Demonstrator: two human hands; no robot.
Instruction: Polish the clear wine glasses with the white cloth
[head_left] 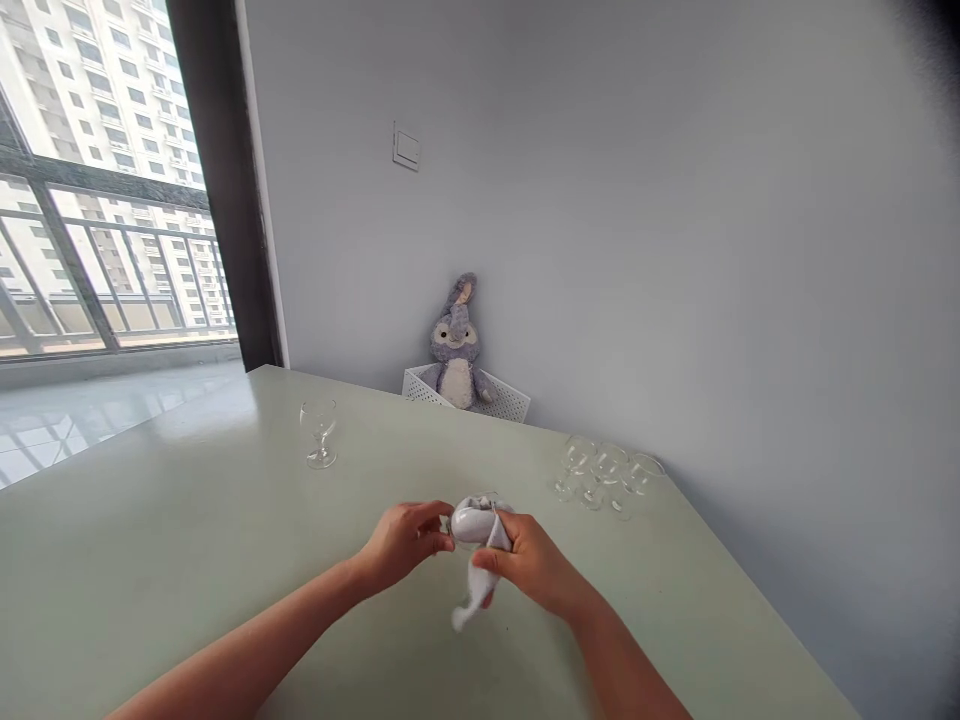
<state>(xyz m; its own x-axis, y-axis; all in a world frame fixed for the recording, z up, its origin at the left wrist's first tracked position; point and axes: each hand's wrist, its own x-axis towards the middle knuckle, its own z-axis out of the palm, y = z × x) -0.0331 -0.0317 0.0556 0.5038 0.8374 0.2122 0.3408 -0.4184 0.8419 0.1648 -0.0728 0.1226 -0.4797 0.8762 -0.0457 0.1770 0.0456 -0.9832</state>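
Note:
Over the front middle of the table, a wine glass point(469, 526) is held tilted on its side. The thumb and fingers of my left hand point(407, 542) pinch its left end, where the base seems to be, partly hidden by the fingers. A whitish cloth point(480, 588) is bunched in and around the bowl, and one end of it hangs down. My right hand point(534, 562) is closed round the cloth at the glass's rim side.
One stemmed glass point(320, 432) stands upright at the table's far left. Three more glasses point(609, 470) stand close together near the right edge by the wall. Behind the pale green table point(187, 560), a plush rabbit point(456, 350) sits in a white perforated basket point(511, 402).

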